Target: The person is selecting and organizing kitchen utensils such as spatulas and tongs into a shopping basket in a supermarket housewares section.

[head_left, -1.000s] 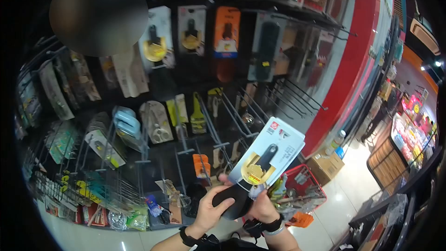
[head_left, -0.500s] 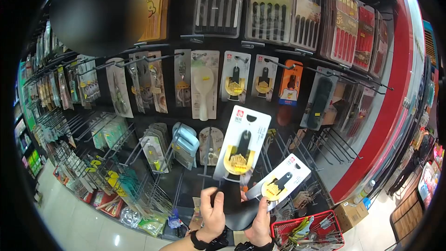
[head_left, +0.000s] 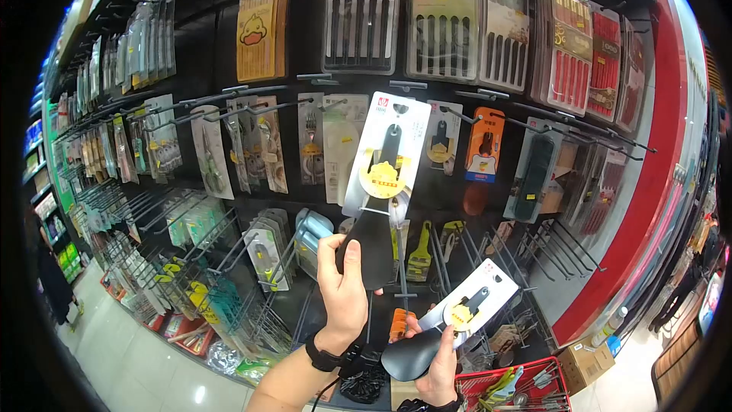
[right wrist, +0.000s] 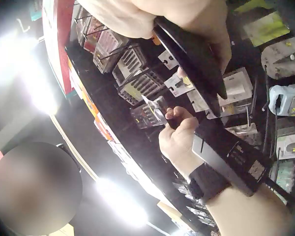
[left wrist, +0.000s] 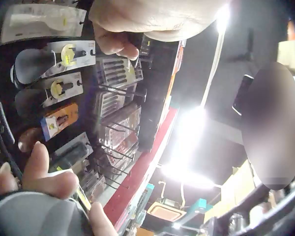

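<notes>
My left hand (head_left: 343,286) grips a carded black rice paddle (head_left: 372,248) by its broad blade, thumb across the front. Its white card (head_left: 389,145) points up and overlaps the row of hanging utensils in the head view. Lower and to the right, my right hand (head_left: 438,366) holds a second carded rice paddle (head_left: 412,355) by the blade, its card (head_left: 474,301) tilted up to the right. The right hand's fingers also show around a grey blade (left wrist: 34,216) in the left wrist view. In the right wrist view a dark blade (right wrist: 191,59) hides part of the rack.
A black display rack carries rows of metal hooks (head_left: 564,248). Another carded rice paddle (head_left: 441,137) and an orange-carded utensil (head_left: 484,145) hang behind. Chopstick packs (head_left: 362,23) hang above. At lower right stand a red basket (head_left: 560,366) with utensils and a cardboard box (head_left: 585,365).
The two rice paddles, close together earlier, are now apart. My left hand has risen with its rice paddle toward the hanging row, while the right hand keeps the other one low.
</notes>
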`<state>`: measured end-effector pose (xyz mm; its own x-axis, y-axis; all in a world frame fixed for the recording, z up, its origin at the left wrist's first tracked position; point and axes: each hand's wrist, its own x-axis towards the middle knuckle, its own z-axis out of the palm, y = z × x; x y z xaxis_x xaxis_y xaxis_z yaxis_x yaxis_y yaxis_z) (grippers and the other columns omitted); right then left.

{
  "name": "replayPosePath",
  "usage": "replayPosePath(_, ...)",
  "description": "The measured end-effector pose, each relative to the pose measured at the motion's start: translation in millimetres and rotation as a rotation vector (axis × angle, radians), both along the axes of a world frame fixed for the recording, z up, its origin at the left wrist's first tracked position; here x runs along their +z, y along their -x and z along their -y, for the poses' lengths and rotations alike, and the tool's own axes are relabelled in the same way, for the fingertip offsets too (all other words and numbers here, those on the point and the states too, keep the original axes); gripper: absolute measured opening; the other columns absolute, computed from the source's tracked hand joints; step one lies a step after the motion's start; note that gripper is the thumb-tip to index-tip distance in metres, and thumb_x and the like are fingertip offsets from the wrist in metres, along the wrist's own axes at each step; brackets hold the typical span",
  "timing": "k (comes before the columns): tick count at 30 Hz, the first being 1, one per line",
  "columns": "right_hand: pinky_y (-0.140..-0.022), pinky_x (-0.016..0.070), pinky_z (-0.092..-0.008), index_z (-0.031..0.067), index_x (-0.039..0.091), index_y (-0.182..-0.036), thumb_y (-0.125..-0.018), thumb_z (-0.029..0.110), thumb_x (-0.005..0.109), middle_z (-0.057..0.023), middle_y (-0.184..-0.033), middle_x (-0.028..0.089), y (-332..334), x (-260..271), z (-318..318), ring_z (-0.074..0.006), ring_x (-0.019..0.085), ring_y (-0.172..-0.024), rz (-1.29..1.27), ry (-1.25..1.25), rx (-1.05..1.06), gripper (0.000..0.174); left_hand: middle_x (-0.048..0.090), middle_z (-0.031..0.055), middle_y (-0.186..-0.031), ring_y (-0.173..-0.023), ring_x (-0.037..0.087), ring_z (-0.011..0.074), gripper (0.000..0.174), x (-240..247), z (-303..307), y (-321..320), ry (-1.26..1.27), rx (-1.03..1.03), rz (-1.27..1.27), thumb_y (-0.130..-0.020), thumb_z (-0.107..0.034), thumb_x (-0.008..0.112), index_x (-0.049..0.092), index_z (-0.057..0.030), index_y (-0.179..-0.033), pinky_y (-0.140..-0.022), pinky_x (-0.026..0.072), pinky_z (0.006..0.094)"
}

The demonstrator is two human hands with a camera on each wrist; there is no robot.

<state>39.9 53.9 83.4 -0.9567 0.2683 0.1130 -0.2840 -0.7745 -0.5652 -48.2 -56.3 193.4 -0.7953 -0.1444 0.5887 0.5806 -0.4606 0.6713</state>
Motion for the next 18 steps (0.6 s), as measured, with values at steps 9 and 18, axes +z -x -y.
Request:
replayPosePath(9,-0.088,0.0484,-0.0512,0.0023,0.026,-0.134,-0.095,0.049,0.034,-0.0245,-0.122,0.05,-6.3,-0.1,-16.3,-0.0218,0.057,-0.091,-0.043,-0.057,0.018,0.061,0.056,0.0052,-0.069,-0.042,0.052,0.0122,0.018,3.3,-24.8,51.3,-0.005,-0.071,0.133,-0.098,-0.021,0.042,0.047,-0.0038,-0.097,-0.039,0.0429,0.0231)
replayPosePath(18,-0.09,0.0474,-0.0515,0.004,0.025,-0.135,-0.095,0.047,0.035,-0.0218,-0.124,0.049,-16.2,10.2,-32.6,-0.0238,0.059,-0.094,-0.046,-0.136,-0.006,0.06,0.048,0.0093,-0.104,-0.096,0.044,0.012,0.028,-41.7,-32.0,83.7,0.098,0.146,0.179,-0.092,-0.018,0.053,0.046,-0.001,-0.113,-0.086,0.037,0.0288)
